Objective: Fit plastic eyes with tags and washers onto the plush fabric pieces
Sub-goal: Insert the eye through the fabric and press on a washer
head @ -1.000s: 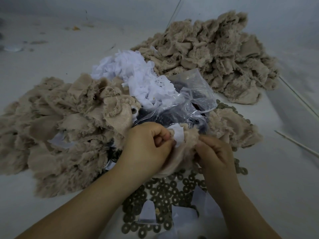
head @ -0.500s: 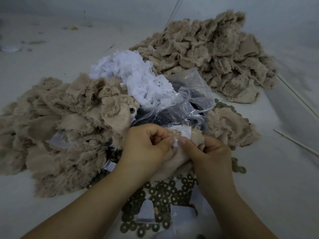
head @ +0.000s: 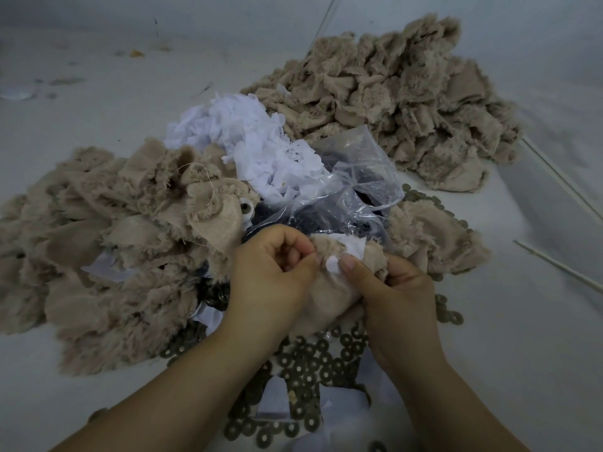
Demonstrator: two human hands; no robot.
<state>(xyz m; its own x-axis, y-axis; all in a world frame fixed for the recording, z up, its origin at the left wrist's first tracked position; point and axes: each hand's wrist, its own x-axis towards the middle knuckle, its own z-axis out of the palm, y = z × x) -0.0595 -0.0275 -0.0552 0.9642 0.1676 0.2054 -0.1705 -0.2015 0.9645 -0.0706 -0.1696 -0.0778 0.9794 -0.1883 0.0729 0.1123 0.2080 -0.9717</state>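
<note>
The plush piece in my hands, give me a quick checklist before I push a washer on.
1. Plush piece held by both hands: ok.
2. White tag on the piece, under the right hand thumb: ok.
3. Left hand gripping the fabric edge: ok.
4. Eye post through fabric and tag: cannot tell, hidden.
5. Washers within reach below the hands: ok.
6. Washer picked up: not ok, none seen in either hand.

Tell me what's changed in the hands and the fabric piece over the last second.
The right hand slid left toward the left hand, and its thumb now presses the white tag onto the plush piece. The left hand kept gripping the piece. Fabric piles, bag and washers stayed put.
</note>
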